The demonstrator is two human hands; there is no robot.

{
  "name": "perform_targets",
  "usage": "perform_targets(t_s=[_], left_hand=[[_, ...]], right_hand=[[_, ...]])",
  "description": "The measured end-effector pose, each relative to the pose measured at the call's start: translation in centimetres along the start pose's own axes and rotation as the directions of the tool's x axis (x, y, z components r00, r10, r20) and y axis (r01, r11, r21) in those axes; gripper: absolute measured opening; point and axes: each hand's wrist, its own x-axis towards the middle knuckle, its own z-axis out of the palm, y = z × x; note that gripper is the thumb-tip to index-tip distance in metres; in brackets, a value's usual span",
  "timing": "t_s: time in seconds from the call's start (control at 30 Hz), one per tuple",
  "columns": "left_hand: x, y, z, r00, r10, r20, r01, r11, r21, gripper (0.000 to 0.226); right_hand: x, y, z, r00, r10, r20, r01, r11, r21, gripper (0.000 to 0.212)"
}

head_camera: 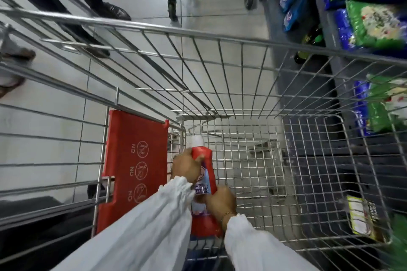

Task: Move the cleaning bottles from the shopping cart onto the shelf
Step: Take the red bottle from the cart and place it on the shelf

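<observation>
One red cleaning bottle [203, 182] is gripped by both hands, the left hand [184, 168] near its neck and the right hand [221, 203] lower down, inside the otherwise bare shopping cart [242, 86] (seemingly the last), not yet on the shelf [326, 35] at right.

Our sleeves [154, 226] hide the red bottle's [203, 158] lower label (its print half readable); the shelf packets [374, 22] blur.

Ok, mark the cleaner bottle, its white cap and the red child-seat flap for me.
cleaner bottle [210, 179], head view, on the label
white cap [197, 140], head view, on its side
red child-seat flap [136, 160], head view, on the printed face
</observation>
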Motion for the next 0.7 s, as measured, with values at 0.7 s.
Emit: perform_targets(t_s=[0.7], left_hand=[[-32.3,22.0,-5.0,0.631,0.771,0.086,-0.419,0.433,-0.798,0.032]], right_hand=[[-28.1,0.4,-26.3,0.805,-0.510,-0.303,0.593,0.681,0.431,0.041]])
